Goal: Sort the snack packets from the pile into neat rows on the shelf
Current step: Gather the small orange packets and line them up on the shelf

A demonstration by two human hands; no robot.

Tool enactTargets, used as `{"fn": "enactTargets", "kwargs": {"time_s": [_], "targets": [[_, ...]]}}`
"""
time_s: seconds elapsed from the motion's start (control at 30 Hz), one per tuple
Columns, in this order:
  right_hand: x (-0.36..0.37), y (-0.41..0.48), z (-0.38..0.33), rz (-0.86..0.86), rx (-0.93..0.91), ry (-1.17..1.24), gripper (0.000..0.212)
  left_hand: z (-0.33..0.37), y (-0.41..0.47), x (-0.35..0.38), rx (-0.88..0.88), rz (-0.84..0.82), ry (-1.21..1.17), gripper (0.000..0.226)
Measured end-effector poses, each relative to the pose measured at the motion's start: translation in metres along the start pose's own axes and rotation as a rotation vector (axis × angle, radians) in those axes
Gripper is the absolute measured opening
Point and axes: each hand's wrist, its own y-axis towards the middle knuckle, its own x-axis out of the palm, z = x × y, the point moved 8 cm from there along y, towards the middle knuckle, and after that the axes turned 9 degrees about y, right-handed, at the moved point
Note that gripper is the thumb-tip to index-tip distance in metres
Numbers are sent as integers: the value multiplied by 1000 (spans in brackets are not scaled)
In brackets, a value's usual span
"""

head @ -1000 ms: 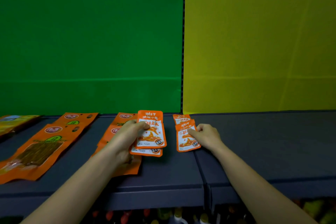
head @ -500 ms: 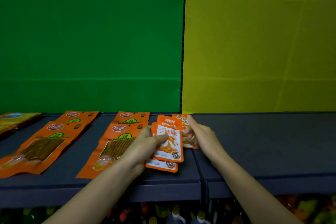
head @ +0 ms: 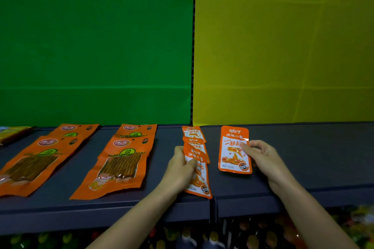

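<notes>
A column of small orange fish-snack packets (head: 193,137) runs front to back on the dark shelf (head: 323,168). My left hand (head: 180,168) grips the nearest packet (head: 199,180) of that column, thumb on its face. To the right, my right hand (head: 261,155) holds a single small orange packet (head: 232,151) by its right edge, flat above or on the shelf, apart from the column.
Two columns of large orange stick-snack packets (head: 123,159) (head: 38,159) lie to the left, and a yellow packet (head: 12,133) at the far left. Green and yellow panels back the shelf. Bottles (head: 212,240) stand on the level below.
The camera view has shifted right. My right hand drew one small packet out to the right of the column. My left hand lowered its packets onto the column's near end.
</notes>
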Motion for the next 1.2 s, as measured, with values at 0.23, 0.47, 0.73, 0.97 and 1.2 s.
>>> {"fn": "enactTargets", "kwargs": {"time_s": [0.23,0.47,0.73,0.97,1.2], "targets": [[-30,66,4,65,8,-96,25,6,27,2,40,175,484,31],[-14,142,-4,65,2,-152,20,4,55,-7,15,225,482,37],[-17,164,6,114,5,-212,20,10,29,-13,113,394,909,44],[-37,178,19,219,12,-401,13,1,20,-9,104,315,876,49],[-31,184,18,199,-36,-631,33,-1,20,-12,76,360,926,61]]}}
